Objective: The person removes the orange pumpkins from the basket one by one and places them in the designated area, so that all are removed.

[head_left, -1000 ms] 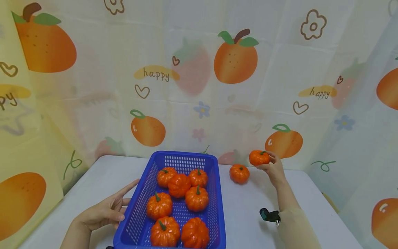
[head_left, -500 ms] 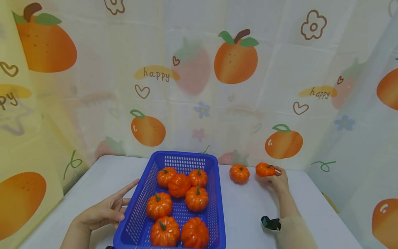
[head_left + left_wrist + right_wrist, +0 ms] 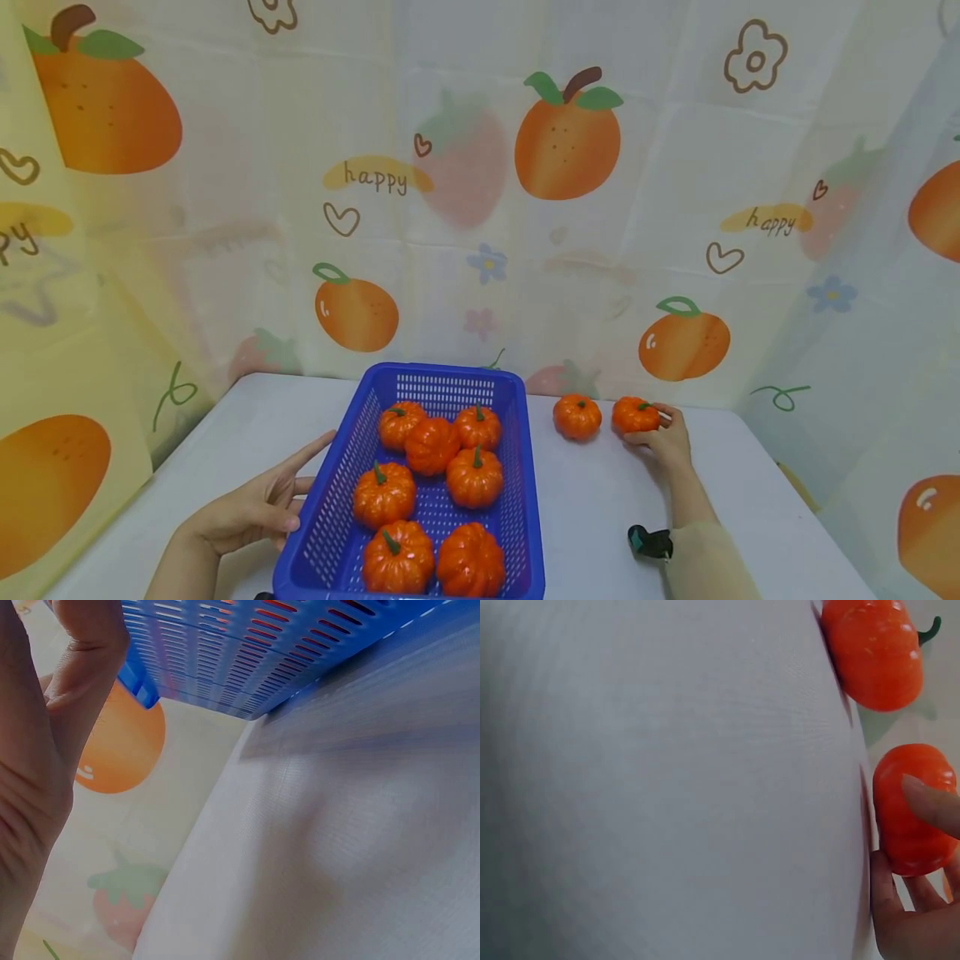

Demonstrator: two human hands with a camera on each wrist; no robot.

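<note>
A blue plastic basket (image 3: 536, 517) holds several small orange pumpkins (image 3: 384, 497) with green stems. My left hand (image 3: 243, 510) rests at the basket's left side, index finger stretched along the rim and the other fingers loose; in the left wrist view, its fingers (image 3: 86, 682) are beside the slotted wall. At the back right of the table, my right hand (image 3: 670, 442) holds a small pumpkin (image 3: 634, 415) from its right side, the thumb in front of it in the right wrist view. Another pumpkin (image 3: 577, 417) sits just left of the held one.
The white table (image 3: 585, 517) ends at a fruit-printed curtain (image 3: 480, 250) behind, with more curtain at both sides. A small black device (image 3: 649, 542) sticks out at the right wrist, over the tabletop.
My right hand has lowered the pumpkin from in front of the curtain to table level, beside the other loose pumpkin, then shifted it slightly left. The left hand and basket stay put.
</note>
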